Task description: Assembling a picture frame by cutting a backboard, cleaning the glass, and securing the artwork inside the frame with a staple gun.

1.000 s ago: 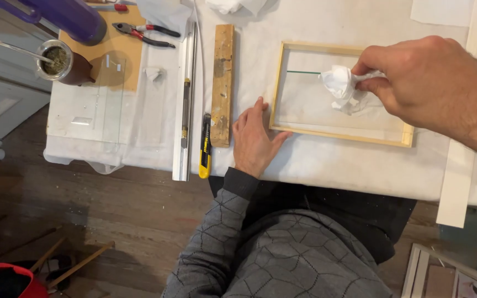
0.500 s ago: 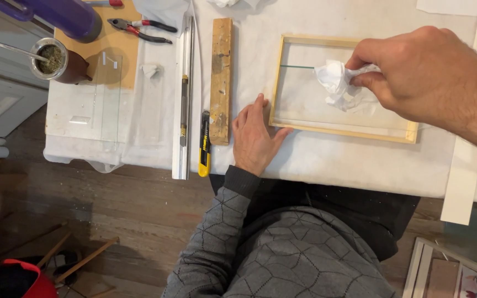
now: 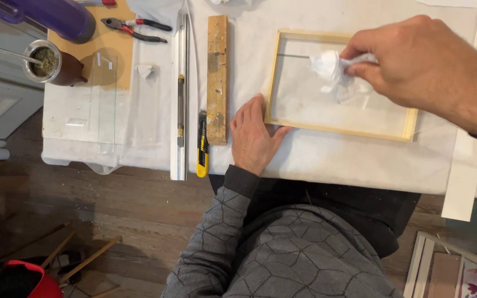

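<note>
Torso: grey knit sweater, quilted pattern of hexagons and diamonds in thin dark stitch lines | left sleeve: same grey knit, ends in dark ribbed cuff at wrist | right sleeve: only a dark cuff edge shows at frame side | lap: dark garment | 2 hands: left hand [image 3: 254,134], right hand [image 3: 426,66], both bare, no gloves, no rings seen

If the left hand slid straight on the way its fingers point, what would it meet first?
The left hand lies flat, fingers pointing up the table. Its way looks free along the white cloth, between the wooden block and the wooden frame, though the gap is narrow.
</note>
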